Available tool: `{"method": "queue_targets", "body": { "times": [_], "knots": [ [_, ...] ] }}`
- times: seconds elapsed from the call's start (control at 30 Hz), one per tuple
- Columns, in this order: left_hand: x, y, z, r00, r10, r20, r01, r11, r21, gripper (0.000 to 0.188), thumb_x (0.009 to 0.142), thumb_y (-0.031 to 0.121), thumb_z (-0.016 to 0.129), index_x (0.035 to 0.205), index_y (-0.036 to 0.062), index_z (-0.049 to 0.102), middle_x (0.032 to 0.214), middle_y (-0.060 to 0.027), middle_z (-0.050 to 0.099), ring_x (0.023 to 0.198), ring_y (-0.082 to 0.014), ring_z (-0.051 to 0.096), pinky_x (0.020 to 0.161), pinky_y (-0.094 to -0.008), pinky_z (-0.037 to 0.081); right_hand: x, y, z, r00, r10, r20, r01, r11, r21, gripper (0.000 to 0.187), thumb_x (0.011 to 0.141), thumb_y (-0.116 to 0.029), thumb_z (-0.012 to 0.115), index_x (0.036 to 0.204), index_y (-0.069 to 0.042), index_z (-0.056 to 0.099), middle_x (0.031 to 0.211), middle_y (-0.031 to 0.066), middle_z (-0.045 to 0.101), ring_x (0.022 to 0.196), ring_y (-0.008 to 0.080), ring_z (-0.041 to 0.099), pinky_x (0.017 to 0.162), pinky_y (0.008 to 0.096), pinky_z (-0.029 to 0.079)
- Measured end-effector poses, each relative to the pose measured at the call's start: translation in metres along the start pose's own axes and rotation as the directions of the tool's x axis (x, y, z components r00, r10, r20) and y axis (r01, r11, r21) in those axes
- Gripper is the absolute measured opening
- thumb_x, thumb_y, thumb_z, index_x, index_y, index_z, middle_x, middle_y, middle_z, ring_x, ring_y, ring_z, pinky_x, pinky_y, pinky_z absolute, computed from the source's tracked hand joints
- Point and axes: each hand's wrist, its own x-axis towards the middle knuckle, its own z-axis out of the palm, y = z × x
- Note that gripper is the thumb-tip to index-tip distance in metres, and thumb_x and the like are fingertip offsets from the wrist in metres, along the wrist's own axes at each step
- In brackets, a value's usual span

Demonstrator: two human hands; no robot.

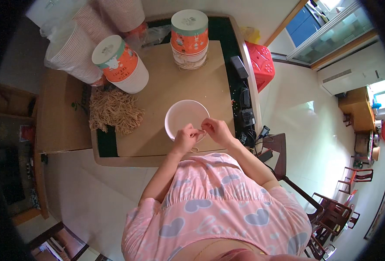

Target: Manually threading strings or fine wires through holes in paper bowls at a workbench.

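Note:
A white paper bucket [186,114] sits with its open mouth up on the cardboard sheet in front of me. At its near right rim my left hand [186,138] and my right hand [218,131] meet, fingertips pinched close together. A short loop of tan cord [194,149] shows below the left hand, and the fingers of both hands appear closed on this cord; its ends are hidden. To the left lies a heap of tan cords [116,111]. Behind it leans a stack of orange and green printed buckets [122,65].
Another bucket stack [189,39] stands upright at the back of the cardboard sheet [157,89]. Plastic-wrapped bucket stacks [70,52] crowd the far left. Black power adapters [246,116] and cables line the table's right edge, beside a red stool [260,65].

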Motion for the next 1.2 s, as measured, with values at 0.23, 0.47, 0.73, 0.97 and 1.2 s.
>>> {"method": "queue_targets", "body": {
  "times": [0.23, 0.47, 0.73, 0.97, 1.2],
  "knots": [
    [-0.005, 0.003, 0.007, 0.991, 0.131, 0.016, -0.129, 0.943, 0.308, 0.010, 0.077, 0.016, 0.065, 0.086, 0.0116, 0.068, 0.076, -0.0098, 0.054, 0.066, -0.0275, 0.058, 0.058, -0.0380, 0.046, 0.001, -0.008, -0.004, 0.999, 0.012, 0.049, -0.012, 1.000, 0.011, 0.007, 0.082, -0.007, 0.058, 0.086, -0.001, 0.059, 0.070, 0.0116, 0.062, 0.061, 0.0222, 0.060, 0.057, 0.0306, 0.047],
    [-0.007, 0.008, 0.001, 0.997, 0.073, 0.016, -0.074, 0.960, 0.271, 0.008, 0.078, 0.018, 0.063, 0.079, 0.0096, 0.064, 0.080, -0.0085, 0.057, 0.071, -0.0291, 0.060, 0.060, -0.0404, 0.048, -0.007, -0.002, 0.001, 1.000, -0.026, 0.002, 0.026, 0.999, 0.021, 0.008, 0.082, -0.013, 0.059, 0.084, -0.005, 0.059, 0.077, 0.0150, 0.062, 0.070, 0.0314, 0.062, 0.060, 0.0370, 0.048],
    [-0.009, -0.007, 0.004, 0.988, 0.148, -0.051, -0.129, 0.954, 0.269, 0.006, 0.076, 0.014, 0.064, 0.081, 0.0117, 0.064, 0.081, -0.0072, 0.063, 0.072, -0.0278, 0.062, 0.061, -0.0390, 0.050, 0.004, -0.022, -0.015, 0.994, 0.114, -0.006, -0.113, 0.991, 0.069, 0.010, 0.082, -0.009, 0.058, 0.091, -0.006, 0.058, 0.081, 0.0124, 0.063, 0.072, 0.0292, 0.062, 0.063, 0.0358, 0.048],
    [-0.008, -0.008, 0.007, 0.980, 0.193, -0.048, -0.166, 0.926, 0.338, 0.006, 0.077, 0.016, 0.063, 0.080, 0.0114, 0.061, 0.081, -0.0060, 0.063, 0.070, -0.0266, 0.063, 0.059, -0.0383, 0.050, 0.028, -0.015, -0.020, 0.964, -0.200, 0.176, 0.227, 0.963, -0.146, 0.016, 0.075, -0.004, 0.060, 0.091, -0.007, 0.059, 0.085, 0.0090, 0.064, 0.073, 0.0284, 0.061, 0.065, 0.0374, 0.049],
    [-0.008, -0.005, 0.005, 0.989, 0.142, -0.039, -0.122, 0.940, 0.317, 0.008, 0.078, 0.017, 0.063, 0.082, 0.0101, 0.060, 0.079, -0.0064, 0.062, 0.071, -0.0277, 0.062, 0.060, -0.0386, 0.049, 0.029, -0.010, -0.018, 0.953, -0.129, 0.275, 0.206, 0.940, -0.273, 0.010, 0.080, -0.016, 0.059, 0.082, -0.006, 0.060, 0.081, 0.0094, 0.062, 0.076, 0.0299, 0.061, 0.066, 0.0388, 0.049]
  ]
}}
